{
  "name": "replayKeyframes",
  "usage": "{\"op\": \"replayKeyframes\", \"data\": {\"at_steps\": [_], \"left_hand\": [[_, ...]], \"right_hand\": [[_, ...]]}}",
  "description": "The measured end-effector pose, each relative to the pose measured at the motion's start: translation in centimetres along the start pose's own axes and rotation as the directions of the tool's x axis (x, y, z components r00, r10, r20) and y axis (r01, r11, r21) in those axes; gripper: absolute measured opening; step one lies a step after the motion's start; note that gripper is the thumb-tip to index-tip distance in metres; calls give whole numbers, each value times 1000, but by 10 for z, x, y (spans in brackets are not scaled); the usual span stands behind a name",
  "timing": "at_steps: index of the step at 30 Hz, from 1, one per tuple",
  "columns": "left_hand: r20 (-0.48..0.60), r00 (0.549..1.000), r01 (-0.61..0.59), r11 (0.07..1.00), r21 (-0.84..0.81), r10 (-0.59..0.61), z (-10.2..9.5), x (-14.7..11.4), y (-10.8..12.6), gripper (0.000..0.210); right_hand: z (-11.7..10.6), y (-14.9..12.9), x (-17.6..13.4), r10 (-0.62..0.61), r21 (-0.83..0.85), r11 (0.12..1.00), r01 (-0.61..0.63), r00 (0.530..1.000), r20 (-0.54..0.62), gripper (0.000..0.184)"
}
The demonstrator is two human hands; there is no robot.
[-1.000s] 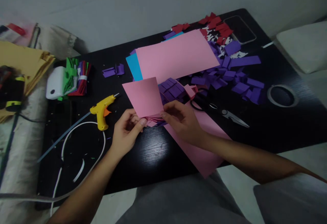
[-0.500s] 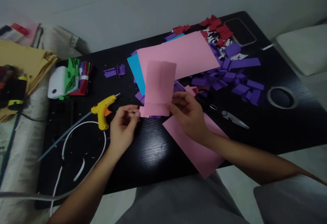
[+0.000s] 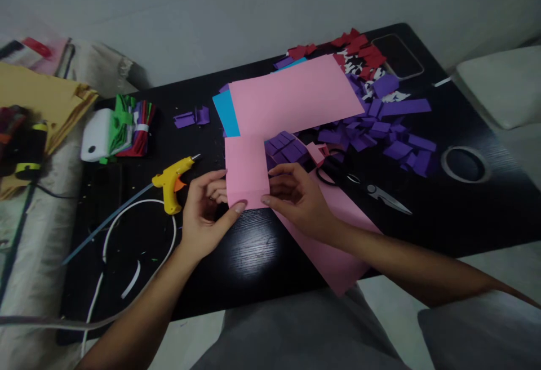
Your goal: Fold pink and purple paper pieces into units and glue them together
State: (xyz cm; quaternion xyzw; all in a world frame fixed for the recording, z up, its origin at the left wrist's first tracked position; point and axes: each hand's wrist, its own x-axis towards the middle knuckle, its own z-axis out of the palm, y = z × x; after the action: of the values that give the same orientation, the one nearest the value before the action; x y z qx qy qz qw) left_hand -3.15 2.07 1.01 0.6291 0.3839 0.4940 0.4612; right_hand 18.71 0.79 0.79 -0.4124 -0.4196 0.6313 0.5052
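Note:
Between my hands is a pink paper strip [image 3: 247, 167], tilted up, with a crease across its lower part. My left hand [image 3: 207, 209] is closed on its lower left edge, thumb in front and fingers partly behind. The lower right corner is pinched in my right hand [image 3: 302, 201], thumb at the edge. Below my right wrist lies a pink sheet [image 3: 338, 246]. Black-handled scissors [image 3: 372, 188] rest beside that hand. Behind the strip are purple paper pieces [image 3: 287, 147] and a large pink sheet [image 3: 296, 97] over a blue sheet [image 3: 227, 114].
A yellow glue gun [image 3: 172, 184] with a long glue stick and white cord [image 3: 127, 206] lies left. Further left are bundled paper strips [image 3: 129, 128]. Purple folded pieces [image 3: 380, 128], red pieces [image 3: 359, 46], a tape roll [image 3: 466, 163] and a phone [image 3: 397, 56] are right.
The pink strip has come down and left, tilting so less of its height shows. My left hand has moved from a small pink piece at its side onto the strip's edge; my right hand shifted slightly left.

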Motion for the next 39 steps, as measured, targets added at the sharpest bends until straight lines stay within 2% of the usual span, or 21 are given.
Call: {"op": "replayKeyframes", "data": {"at_steps": [2,6,10,12,15,18,22,25,27,29,31,35,39], "left_hand": [[-11,1000,-11,1000,10,12,1,0,-2,67],[-70,997,-35,999,22,36,2,0,-3,63],[-100,995,-16,999,39,20,3,0,-3,51],[-97,995,6,999,46,-2,3,0,-2,45],[-99,994,50,998,29,-47,4,0,0,39],[-75,991,110,993,-32,-112,5,2,3,37],[-23,982,185,981,-52,-186,7,3,7,40],[-42,985,166,986,-24,-167,8,3,9,41],[-52,989,137,991,5,-136,8,3,11,34],[-41,992,125,991,48,-123,7,3,12,23],[-13,993,115,989,94,-114,5,3,12,16],[46,999,-5,988,151,-2,1,3,13,30],[25,976,-209,914,347,214,-2,11,32,23]], "right_hand": [[0,-1,1,-15,-4,1000,15,1000,2,45],[-1,0,2,-17,35,999,18,1000,-25,55],[-3,2,3,-18,-39,999,18,1000,-15,37],[-3,3,3,-60,-80,995,60,998,-1,30],[-3,3,4,-127,-137,983,124,992,-15,27],[-3,2,5,-95,-151,984,94,995,-2,27],[-2,1,3,-12,-82,997,13,1000,12,33],[-1,3,1,57,-80,995,-54,998,34,47],[0,4,0,51,-128,991,-47,998,34,54],[0,5,0,-16,-192,981,18,1000,16,52],[-1,4,0,-144,-291,946,144,989,21,42],[-2,-5,1,-405,-478,776,411,906,122,9],[-1,-28,1,-533,-556,659,507,836,132,3]]}}
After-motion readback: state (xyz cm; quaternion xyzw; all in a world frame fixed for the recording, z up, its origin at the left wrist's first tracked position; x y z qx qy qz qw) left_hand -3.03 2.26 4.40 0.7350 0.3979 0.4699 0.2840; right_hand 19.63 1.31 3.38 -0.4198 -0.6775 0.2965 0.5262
